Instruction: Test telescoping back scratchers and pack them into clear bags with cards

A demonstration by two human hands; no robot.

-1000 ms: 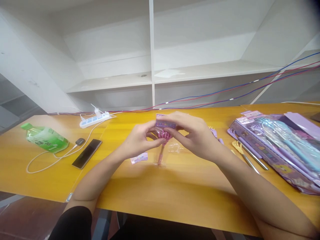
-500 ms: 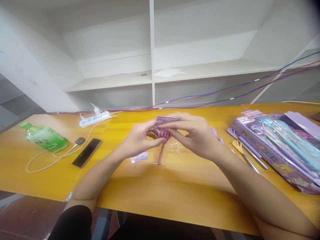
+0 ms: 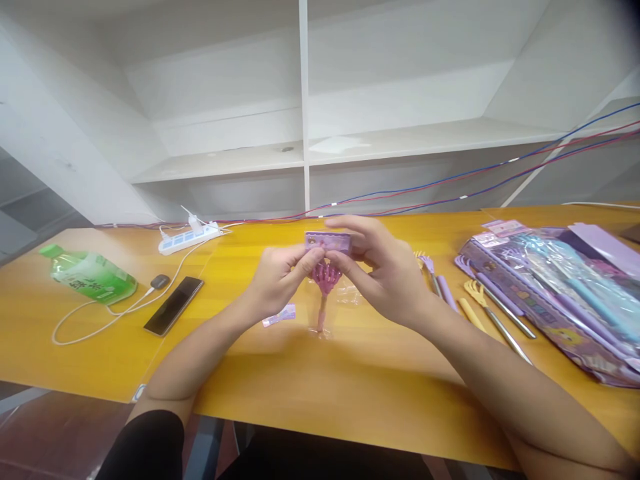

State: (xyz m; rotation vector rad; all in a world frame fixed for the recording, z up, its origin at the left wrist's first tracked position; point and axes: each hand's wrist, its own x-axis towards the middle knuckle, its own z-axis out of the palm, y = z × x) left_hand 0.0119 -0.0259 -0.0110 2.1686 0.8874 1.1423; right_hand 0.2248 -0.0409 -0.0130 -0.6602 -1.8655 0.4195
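At frame centre, the purple header card (image 3: 329,241) was now pinched by the left hand (image 3: 280,277) and right hand (image 3: 389,277), the bagged pink back scratcher (image 3: 326,279) left better exposed.

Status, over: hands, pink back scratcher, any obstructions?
Left hand and right hand pinching purple header card. Bagged pink back scratcher extends below. Loose printed card nearby, apparently not in the way.

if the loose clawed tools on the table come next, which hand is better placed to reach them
Probably the right hand: it is nearer the loose clawed tools, while the left hand would have to reach across. Both hands hold the purple card, so the right would first need to let go.
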